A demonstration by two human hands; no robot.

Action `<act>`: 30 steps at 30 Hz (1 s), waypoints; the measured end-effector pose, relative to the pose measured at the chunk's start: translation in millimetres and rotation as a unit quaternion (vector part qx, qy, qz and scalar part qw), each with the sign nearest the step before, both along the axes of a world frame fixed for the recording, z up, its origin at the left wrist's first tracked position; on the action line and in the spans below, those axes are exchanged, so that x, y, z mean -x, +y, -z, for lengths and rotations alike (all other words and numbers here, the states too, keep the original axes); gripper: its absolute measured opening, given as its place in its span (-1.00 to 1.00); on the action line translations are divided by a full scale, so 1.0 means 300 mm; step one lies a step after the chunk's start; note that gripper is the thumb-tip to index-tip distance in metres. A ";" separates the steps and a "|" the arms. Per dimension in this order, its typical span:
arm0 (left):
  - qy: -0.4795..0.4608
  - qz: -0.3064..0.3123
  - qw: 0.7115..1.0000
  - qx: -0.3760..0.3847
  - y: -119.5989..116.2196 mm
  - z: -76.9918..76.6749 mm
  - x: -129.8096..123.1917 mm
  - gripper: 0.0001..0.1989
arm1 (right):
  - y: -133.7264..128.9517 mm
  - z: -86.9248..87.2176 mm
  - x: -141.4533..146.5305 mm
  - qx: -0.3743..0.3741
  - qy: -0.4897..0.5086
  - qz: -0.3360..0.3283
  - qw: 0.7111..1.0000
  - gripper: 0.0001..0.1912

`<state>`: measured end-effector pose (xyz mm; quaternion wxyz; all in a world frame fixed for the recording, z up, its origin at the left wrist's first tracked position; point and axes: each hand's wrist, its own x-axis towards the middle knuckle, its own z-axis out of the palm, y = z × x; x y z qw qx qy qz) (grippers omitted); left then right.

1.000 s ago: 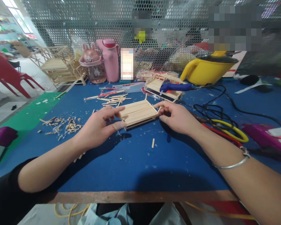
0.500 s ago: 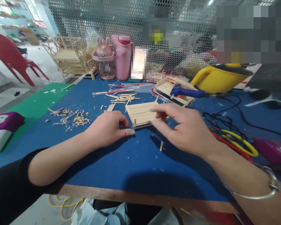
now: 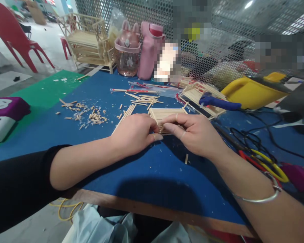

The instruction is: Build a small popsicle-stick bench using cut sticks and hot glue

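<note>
A small platform of pale wooden sticks [image 3: 178,112] lies on the blue tabletop, its near side partly covered by my fingers. My left hand [image 3: 136,133] rests at its near left corner, index finger curled and thumb low, gripping that corner. At the same corner, the thumb and forefinger of my right hand [image 3: 199,135] are pinched together; whatever sits between them is too small and hidden to make out. Long loose sticks [image 3: 128,113] lie just behind my left hand. One short stick piece [image 3: 186,159] lies in front of my right hand.
Stick offcuts [image 3: 96,116] lie left, more sticks [image 3: 145,98] behind. At the back stand a stick-built model [image 3: 88,42], a rabbit-eared jar [image 3: 128,54] and a pink bottle [image 3: 150,50]. Rightward are a blue-handled tool [image 3: 221,102], a yellow container [image 3: 253,91], black cables [image 3: 258,135] and red-and-yellow-handled pliers [image 3: 271,165].
My right hand has moved from above the platform's right part to its near left corner, its fingers closing to a pinch. My left hand has closed in on that corner. The view has shifted.
</note>
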<state>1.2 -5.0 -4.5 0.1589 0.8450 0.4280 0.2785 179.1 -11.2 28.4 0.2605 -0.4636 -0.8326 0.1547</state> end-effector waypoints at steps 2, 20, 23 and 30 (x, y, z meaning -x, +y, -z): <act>-0.008 -0.004 1.000 0.015 0.002 0.004 -0.002 -0.85 | -0.002 0.005 -0.001 0.008 0.008 0.009 1.000 -0.83; -0.029 -0.029 0.998 0.051 0.006 0.004 -0.005 -0.85 | -0.012 0.042 0.029 -0.021 0.101 0.065 0.993 -0.93; -0.026 -0.031 0.998 0.051 0.006 0.003 -0.006 -0.85 | -0.014 0.039 0.025 -0.029 0.090 0.057 0.994 -0.93; -0.022 -0.032 0.998 0.049 0.008 0.004 -0.006 -0.85 | -0.013 0.041 0.020 -0.052 0.075 0.040 0.995 -0.94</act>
